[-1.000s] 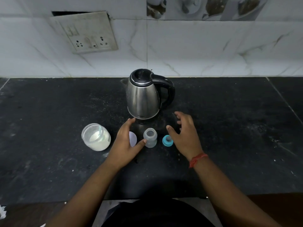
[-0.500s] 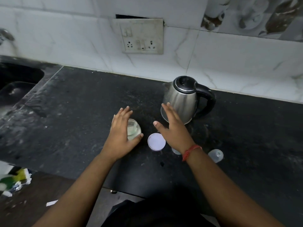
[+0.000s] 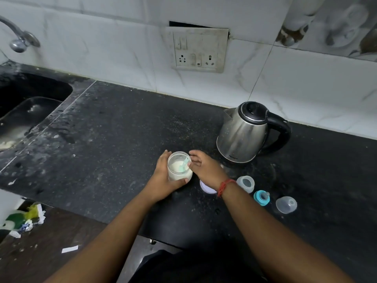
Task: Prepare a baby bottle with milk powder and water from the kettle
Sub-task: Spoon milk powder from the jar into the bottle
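Left hand grips the powder jar left of the kettle; right hand seems to pinch the scoop inside.

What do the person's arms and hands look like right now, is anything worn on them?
Both forearms are bare, with no sleeves, gloves, rings or watch visible. The only thing worn is a red-orange thread band, wound in several strands around the wrist just behind the right hand. The left hand and its wrist carry nothing. Dark clothing shows at the bottom edge of the view.
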